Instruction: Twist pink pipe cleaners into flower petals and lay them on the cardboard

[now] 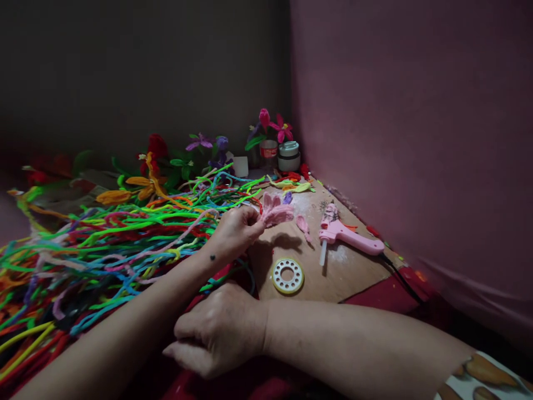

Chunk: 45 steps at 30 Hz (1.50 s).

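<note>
Between the thumb and fingers of my left hand is a pink pipe-cleaner flower, pinched at its base with its petals pointing right over the board. A loose pink petal lies on the board just beyond it. Closer to me, my right hand is closed, its fingers curled and its back toward the camera; whatever it may hold is hidden. To the right, a pink glue gun lies on its side with a clear glue stick poking out. A white tape roll with a yellow rim rests nearer me.
Many coloured pipe cleaners cover the left side. Finished flowers stand behind, including an orange one and a pink one, near a lidded container. The brown board meets a wall; a black cord trails right.
</note>
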Available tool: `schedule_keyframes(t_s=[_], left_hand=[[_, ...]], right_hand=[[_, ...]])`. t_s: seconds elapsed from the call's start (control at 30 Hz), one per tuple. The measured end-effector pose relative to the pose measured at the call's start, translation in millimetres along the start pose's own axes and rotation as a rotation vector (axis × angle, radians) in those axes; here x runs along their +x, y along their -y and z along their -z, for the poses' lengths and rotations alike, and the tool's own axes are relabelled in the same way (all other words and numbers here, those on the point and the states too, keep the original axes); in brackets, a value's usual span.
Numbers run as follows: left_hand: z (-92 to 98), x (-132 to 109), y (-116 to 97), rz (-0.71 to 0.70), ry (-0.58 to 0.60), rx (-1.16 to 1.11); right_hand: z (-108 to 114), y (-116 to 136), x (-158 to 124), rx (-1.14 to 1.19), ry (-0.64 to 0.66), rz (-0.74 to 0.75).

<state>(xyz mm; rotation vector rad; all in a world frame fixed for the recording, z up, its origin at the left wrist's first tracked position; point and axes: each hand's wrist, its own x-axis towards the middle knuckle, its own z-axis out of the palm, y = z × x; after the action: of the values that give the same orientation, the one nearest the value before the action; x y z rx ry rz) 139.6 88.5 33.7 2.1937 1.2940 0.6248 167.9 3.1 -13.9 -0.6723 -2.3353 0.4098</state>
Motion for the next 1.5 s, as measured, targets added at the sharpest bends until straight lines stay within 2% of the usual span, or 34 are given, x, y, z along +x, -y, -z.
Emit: schedule_keyframes(t_s=[0.13,0.33,0.4,0.57,0.7,0.97,1.27,1.4,1.5], left_hand=[[-3.0,-1,1,-0.062,-0.044,-0.009],[11.4,0,1,0.192,0.0,-0.316],[12.2,2,2,0.216,0.037,-0.402],[-2.6,10,4,0.213,0.111,-0.637],[-13.9,20,2,0.25,0.06,-0.715],[-17.0,22,1,0.174,-0.023,-0.672],[-15.8,8,0,-0.09,-0.2,-0.318],[-14.5,1,0,-0.133,-0.192,-0.263],[-12.2,-1,0,-0.059,-0.128,-0.397]], right_hand=[[2,1,0,0.01,0.018,-0.004],[6,0,-1,-0.013,0.048,-0.001],[6,1,0,-0.01,0.069,0.0],[6,2,0,-0.019,0.081,-0.008],[3,1,-1,-0.015,0.034,-0.009],[2,1,-1,-0.01,0.041,-0.01],[1,0,0,-0.031,0.02,0.011],[0,0,0,-0.037,0.006,0.031],[-1,0,-1,-0.018,-0.001,0.027]])
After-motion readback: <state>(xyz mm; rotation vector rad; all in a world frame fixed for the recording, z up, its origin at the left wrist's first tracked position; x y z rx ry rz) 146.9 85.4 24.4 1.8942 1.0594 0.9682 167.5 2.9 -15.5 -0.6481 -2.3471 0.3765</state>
